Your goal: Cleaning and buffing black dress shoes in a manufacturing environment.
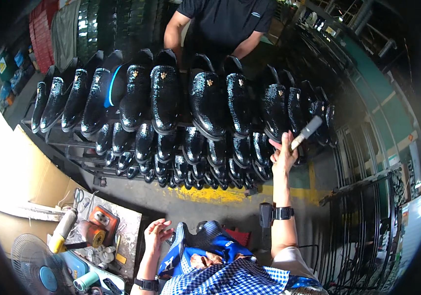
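Observation:
My right hand (284, 156) reaches forward, closed round the handle of a flat brush (309, 130) with pale bristles. Its fingertips are at the toe of a glossy black loafer (275, 105) with a small gold ornament; whether they touch it I cannot make out. The bristles point up and to the right, past that shoe. Beside my apron (205, 265), my left hand (157, 234) hangs with loosely curled fingers apart and nothing in them. More black loafers (164, 98) stand toes toward me along the top of a rack.
Lower tiers of the rack (73, 158) hold more shoes. Across from me stands a person in a dark shirt (225, 24), forearms behind the shoes. At left, a worktable (134, 221) carries scissors, a bottle and an orange device; a fan (38, 265) stands near. Metal racks (363, 211) line the right.

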The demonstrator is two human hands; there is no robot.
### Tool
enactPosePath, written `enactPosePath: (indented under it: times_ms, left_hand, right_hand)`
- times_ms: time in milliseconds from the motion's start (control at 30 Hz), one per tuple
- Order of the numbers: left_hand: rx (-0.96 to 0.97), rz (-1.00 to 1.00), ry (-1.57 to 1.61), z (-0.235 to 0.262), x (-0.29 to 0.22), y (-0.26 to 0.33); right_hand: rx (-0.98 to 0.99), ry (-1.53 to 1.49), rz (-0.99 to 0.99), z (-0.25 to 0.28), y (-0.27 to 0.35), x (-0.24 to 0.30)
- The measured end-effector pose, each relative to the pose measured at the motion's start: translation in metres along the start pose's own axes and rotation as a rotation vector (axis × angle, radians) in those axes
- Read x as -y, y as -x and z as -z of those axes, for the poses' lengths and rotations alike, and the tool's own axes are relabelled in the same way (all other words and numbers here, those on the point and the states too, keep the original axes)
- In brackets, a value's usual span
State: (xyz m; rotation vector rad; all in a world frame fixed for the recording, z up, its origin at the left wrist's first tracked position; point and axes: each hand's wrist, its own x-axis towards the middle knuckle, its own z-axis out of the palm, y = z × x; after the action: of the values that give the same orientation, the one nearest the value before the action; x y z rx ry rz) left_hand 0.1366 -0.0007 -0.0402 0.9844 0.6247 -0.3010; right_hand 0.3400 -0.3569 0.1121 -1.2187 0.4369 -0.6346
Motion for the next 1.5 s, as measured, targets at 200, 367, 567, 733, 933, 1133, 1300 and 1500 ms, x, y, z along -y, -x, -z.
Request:
enactPosePath:
  times_ms: [200, 367, 567, 733, 933, 1133, 1300, 1500]
  left_hand:
    - [0.013, -0.017, -0.002, -0.022, 0.002, -0.001]
    - [-0.034, -0.046, 0.052, -0.005, 0.002, 0.015]
    - [-0.185, -0.369, 0.114, 0.011, -0.029, 0.038]
    - [-0.405, -1.059, -0.258, -0.010, -0.082, 0.086]
    - [-0.334, -1.059, -1.093, 0.016, -0.115, 0.111]
    - [0.217, -0.176, -0.544, 0.068, -0.082, 0.103]
    - [0.215, 0.083, 0.628, 0.077, -0.048, 0.096]
    - [0.176, 0.089, 1.230, 0.072, -0.011, 0.083]
  right_hand:
    - [0.020, -0.145, -0.263, -0.015, -0.027, 0.010]
    - [0.133, -0.555, -0.327, -0.006, 0.002, 0.003]
    - [0.579, -0.448, -0.233, 0.058, 0.061, 0.011]
    - [0.837, -0.087, -0.273, -0.001, 0.138, 0.004]
    - [1.369, 0.537, -0.564, -0.052, 0.189, -0.016]
    - [1.623, 0.508, -0.575, -0.089, 0.224, -0.030]
    - [1.416, 0.541, -0.229, -0.095, 0.219, -0.051]
    - [1.573, 0.792, 0.162, -0.068, 0.250, -0.049]
